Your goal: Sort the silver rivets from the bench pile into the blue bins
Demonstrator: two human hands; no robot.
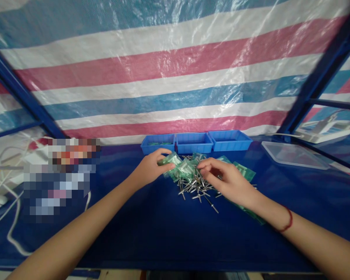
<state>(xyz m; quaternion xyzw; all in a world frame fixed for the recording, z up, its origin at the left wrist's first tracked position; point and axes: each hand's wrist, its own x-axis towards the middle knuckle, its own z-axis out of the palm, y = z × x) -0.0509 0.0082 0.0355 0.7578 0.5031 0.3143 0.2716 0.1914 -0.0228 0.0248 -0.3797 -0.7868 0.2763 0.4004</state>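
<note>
Basically, L to R, w/ the rivet pile [197,195] as ref: L hand [147,167] is at its left edge, fingers open in a loose C, thumb touching the green packets [185,170] heaped on the pile's far left part. Those look thin & crinkly, prob. v. light, soft, a bit slippery; best pinched at a flat edge or corner. The metal pieces in the pile (loose, pointing every which way) should be light but stiff, hard to break, apt to roll; take one approx. mid-shank. Blue trays [194,148] stand in a row behind the pile. R hand [226,177] is over its right side, fingertips drawn together; can't tell if anything's between them. A flat green packet [245,171] lies right of the pile, a translucent lid [294,154] farther right.
</note>
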